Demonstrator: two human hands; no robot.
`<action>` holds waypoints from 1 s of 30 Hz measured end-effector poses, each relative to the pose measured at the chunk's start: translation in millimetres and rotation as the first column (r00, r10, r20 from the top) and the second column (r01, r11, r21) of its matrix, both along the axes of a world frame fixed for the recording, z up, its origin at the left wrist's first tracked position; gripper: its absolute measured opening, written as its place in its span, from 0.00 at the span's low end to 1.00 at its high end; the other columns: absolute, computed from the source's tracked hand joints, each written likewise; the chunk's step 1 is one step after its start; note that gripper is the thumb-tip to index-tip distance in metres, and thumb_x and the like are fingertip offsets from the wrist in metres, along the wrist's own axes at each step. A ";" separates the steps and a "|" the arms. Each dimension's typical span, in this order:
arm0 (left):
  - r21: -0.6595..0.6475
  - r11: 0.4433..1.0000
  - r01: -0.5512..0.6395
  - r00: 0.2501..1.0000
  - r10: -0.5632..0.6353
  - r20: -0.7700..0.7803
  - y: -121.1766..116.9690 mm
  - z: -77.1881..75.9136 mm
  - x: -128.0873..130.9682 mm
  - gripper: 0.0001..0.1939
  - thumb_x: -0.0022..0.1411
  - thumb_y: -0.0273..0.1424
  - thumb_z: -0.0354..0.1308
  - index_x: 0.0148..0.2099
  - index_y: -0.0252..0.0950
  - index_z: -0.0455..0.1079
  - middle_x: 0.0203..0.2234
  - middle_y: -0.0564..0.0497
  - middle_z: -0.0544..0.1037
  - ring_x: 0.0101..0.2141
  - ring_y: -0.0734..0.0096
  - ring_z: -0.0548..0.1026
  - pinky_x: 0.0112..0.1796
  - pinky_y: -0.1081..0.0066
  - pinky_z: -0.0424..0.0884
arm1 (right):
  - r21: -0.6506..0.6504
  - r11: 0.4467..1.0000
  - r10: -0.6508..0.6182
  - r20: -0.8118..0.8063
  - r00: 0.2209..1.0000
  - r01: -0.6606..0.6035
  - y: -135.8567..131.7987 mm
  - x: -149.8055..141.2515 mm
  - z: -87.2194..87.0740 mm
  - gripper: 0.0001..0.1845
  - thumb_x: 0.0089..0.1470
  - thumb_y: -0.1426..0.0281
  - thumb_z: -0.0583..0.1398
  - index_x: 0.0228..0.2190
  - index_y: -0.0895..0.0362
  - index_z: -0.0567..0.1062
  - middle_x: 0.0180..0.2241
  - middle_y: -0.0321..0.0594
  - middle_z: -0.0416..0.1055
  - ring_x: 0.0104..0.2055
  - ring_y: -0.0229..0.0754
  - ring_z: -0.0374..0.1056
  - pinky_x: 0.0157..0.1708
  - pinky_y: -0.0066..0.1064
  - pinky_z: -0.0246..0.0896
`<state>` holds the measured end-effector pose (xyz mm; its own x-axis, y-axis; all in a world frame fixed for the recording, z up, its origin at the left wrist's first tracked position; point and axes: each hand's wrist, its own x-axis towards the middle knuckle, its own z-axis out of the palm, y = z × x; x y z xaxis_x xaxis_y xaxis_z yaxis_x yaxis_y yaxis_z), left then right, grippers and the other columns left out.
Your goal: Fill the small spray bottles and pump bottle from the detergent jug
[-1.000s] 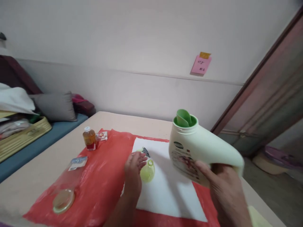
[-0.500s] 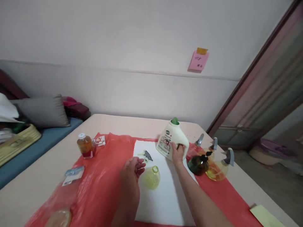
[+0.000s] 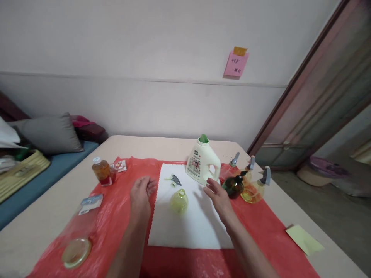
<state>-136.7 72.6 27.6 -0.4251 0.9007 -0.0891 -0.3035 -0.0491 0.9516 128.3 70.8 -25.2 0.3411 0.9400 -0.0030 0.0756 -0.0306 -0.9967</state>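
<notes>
A yellow-green translucent bottle stands without its top on the white cloth, between my two hands. Behind it lies a spray head in grey and pale green. The large cream jug, with a printed label and something green in its mouth, stands at the back of the cloth. My right hand is open just in front of the jug, apart from its handle and holding nothing. Over the red sheet, left of the bottle, my left hand hovers with loosely curled fingers, holding nothing I can see.
To the right stand a dark green pump bottle and several spray bottles, one with yellow liquid. An amber bottle, a clear packet and a round lid-like piece are at the left. A yellow paper lies near the right edge.
My right hand has let go of the jug, which stays upright on the cloth, and has drawn back toward me. My left hand has moved left, away from the bottle. The view has shifted slightly.
</notes>
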 end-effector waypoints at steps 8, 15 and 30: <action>-0.307 0.928 0.212 0.640 -0.369 -0.674 24.2 -42.5 18.1 0.06 0.58 0.30 0.56 0.39 0.36 0.70 0.36 0.45 0.77 0.43 0.59 0.76 0.46 0.63 0.67 | -0.064 0.996 0.048 -0.274 0.961 -0.068 -18.6 -1.7 25.3 0.35 0.39 0.54 0.69 0.47 0.58 0.74 0.50 0.49 0.74 0.48 0.49 0.72 0.48 0.40 0.64; -0.556 0.816 0.160 0.206 -0.578 -0.790 34.9 -77.1 34.9 0.15 0.58 0.22 0.54 0.48 0.34 0.71 0.47 0.38 0.76 0.50 0.55 0.73 0.47 0.65 0.64 | -0.098 0.983 0.100 -0.405 0.909 -0.152 -26.2 -9.2 32.0 0.30 0.40 0.56 0.69 0.44 0.59 0.76 0.46 0.48 0.77 0.43 0.47 0.74 0.44 0.37 0.64; -0.559 0.822 0.108 0.234 -0.568 -0.789 53.5 -75.5 25.1 0.10 0.61 0.30 0.57 0.27 0.34 0.71 0.22 0.54 0.73 0.28 0.71 0.72 0.31 0.72 0.63 | -0.082 0.979 0.140 -0.403 0.904 -0.188 -26.4 -25.3 36.7 0.29 0.45 0.57 0.66 0.47 0.60 0.74 0.44 0.47 0.77 0.42 0.44 0.73 0.44 0.36 0.62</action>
<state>-111.6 126.1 -47.9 -0.0877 0.9778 -0.1904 0.8433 0.1746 0.5083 103.0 44.4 11.5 0.1307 0.9674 -0.2171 -0.3078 -0.1685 -0.9364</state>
